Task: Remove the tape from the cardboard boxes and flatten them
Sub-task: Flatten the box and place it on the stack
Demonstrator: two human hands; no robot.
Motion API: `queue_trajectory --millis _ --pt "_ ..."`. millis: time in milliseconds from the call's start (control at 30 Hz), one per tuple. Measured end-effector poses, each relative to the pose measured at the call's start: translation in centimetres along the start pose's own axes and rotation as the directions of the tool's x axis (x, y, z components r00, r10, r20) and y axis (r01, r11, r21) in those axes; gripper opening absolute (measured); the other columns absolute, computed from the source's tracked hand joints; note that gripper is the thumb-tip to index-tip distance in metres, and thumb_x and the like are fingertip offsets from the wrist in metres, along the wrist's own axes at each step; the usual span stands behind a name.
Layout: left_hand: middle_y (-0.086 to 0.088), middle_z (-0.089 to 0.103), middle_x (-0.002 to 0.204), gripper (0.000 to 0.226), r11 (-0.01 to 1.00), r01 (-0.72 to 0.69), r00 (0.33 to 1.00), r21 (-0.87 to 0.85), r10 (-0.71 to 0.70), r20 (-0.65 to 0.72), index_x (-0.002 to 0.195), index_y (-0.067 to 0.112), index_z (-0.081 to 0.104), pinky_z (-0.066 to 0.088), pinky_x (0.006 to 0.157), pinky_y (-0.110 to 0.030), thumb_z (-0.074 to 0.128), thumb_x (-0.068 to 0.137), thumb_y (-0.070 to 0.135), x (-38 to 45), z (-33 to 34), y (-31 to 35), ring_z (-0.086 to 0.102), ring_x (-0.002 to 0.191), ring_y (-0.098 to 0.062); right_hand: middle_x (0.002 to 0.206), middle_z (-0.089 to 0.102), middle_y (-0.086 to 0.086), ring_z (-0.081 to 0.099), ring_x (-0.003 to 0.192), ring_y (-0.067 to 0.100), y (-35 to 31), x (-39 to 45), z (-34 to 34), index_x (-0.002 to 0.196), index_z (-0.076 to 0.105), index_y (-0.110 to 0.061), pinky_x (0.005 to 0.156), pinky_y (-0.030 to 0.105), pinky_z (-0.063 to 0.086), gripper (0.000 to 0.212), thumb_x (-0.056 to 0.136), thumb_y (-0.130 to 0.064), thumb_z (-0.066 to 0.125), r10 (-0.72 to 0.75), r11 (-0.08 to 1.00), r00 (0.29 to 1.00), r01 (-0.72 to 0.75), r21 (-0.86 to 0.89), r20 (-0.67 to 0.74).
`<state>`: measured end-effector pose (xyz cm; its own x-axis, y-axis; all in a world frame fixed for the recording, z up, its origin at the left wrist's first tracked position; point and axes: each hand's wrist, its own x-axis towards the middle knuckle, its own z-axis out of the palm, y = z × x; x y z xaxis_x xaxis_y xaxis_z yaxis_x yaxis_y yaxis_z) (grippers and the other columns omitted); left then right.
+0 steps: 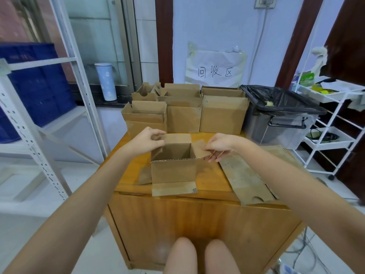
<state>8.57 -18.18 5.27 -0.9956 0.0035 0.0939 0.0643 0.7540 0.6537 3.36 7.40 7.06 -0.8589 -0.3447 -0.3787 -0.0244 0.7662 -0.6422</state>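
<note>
A small open cardboard box [173, 171] stands on the wooden cabinet top [213, 180], its flaps spread outward and its front flap hanging toward me. My left hand [147, 141] pinches the box's upper left flap at the far corner. My right hand [219, 146] pinches the right flap, thumb on top and fingers under it. A flattened cardboard box [246, 178] lies on the cabinet to the right. Several open cardboard boxes [183, 109] stand in a group at the back of the cabinet.
A clear bin lined with a black bag [280, 113] stands at the back right. A white wire trolley [331, 125] is at far right, a white metal shelf [39, 115] with blue crates at left. A paper sign hangs on the wall behind.
</note>
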Motion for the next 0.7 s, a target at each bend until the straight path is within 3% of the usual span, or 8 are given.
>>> queue_trajectory --millis 100,200,333,467,600,700 --pt "-0.001 0.053 0.121 0.041 0.957 0.058 0.997 -0.283 -0.072 -0.039 0.131 0.021 0.052 0.051 0.072 -0.022 0.063 0.092 0.025 -0.8 -1.1 -0.9 0.058 0.096 -0.012 0.096 0.073 0.006 0.069 0.075 0.013 0.8 0.1 0.4 0.103 0.065 -0.009 0.065 0.022 0.055 0.028 0.097 -0.034 0.054 0.019 0.998 1.0 -0.02 0.066 0.01" --pt "-0.003 0.058 0.107 0.033 0.89 0.174 0.976 -0.421 -0.213 -0.047 0.122 0.017 0.052 0.054 0.07 -0.026 0.062 0.092 0.026 -2.0 -1.4 -2.6 0.059 0.09 -0.014 0.1 0.072 0.008 0.068 0.075 0.014 1.5 0.3 1.0 0.096 0.063 -0.012 0.066 0.023 0.056 0.026 0.097 -0.036 0.054 0.027 0.994 1.0 -0.028 0.104 0.011" --pt "-0.008 0.063 0.104 0.029 0.856 0.284 0.947 -0.432 -0.322 -0.015 0.103 0.007 0.063 0.053 0.069 -0.024 0.056 0.094 0.034 -4.3 -0.4 -5.3 0.061 0.093 -0.018 0.097 0.072 0.007 0.068 0.076 0.015 2.5 0.6 1.9 0.101 0.061 -0.01 0.063 0.023 0.056 0.03 0.096 -0.039 0.053 0.046 0.985 0.999 -0.048 0.167 0.017" --pt "-0.006 0.066 0.093 0.035 0.823 0.336 0.925 -0.458 -0.381 -0.006 0.088 0.01 0.064 0.05 0.066 -0.024 0.05 0.096 0.041 -5.9 2.1 -6.3 0.064 0.083 -0.016 0.089 0.073 0.005 0.067 0.069 0.012 3.2 0.9 3.3 0.105 0.061 -0.01 0.064 0.024 0.056 0.034 0.094 -0.042 0.053 0.059 0.98 0.998 -0.059 0.188 0.001" --pt "-0.008 0.067 0.088 0.037 0.817 0.296 0.913 -0.496 -0.395 -0.105 0.085 0.01 0.062 0.051 0.061 -0.024 0.047 0.098 0.041 -5.9 3.7 -5.9 0.061 0.07 -0.015 0.081 0.071 0.003 0.064 0.059 0.009 3.4 0.9 5.4 0.108 0.06 -0.007 0.05 0.019 0.054 0.041 0.095 -0.045 0.049 0.077 0.964 0.995 -0.059 0.26 -0.06" --pt "-0.01 0.066 0.083 0.043 0.767 0.29 0.9 -0.573 -0.422 -0.111 0.088 0.009 0.063 0.053 0.058 -0.026 0.041 0.099 0.044 -6.2 3.9 -5.5 0.061 0.067 -0.018 0.081 0.071 0.006 0.066 0.061 0.012 3.9 0.4 5.6 0.106 0.06 -0.005 0.05 0.02 0.055 0.051 0.095 -0.052 0.043 0.05 0.938 0.996 -0.02 0.347 -0.078"
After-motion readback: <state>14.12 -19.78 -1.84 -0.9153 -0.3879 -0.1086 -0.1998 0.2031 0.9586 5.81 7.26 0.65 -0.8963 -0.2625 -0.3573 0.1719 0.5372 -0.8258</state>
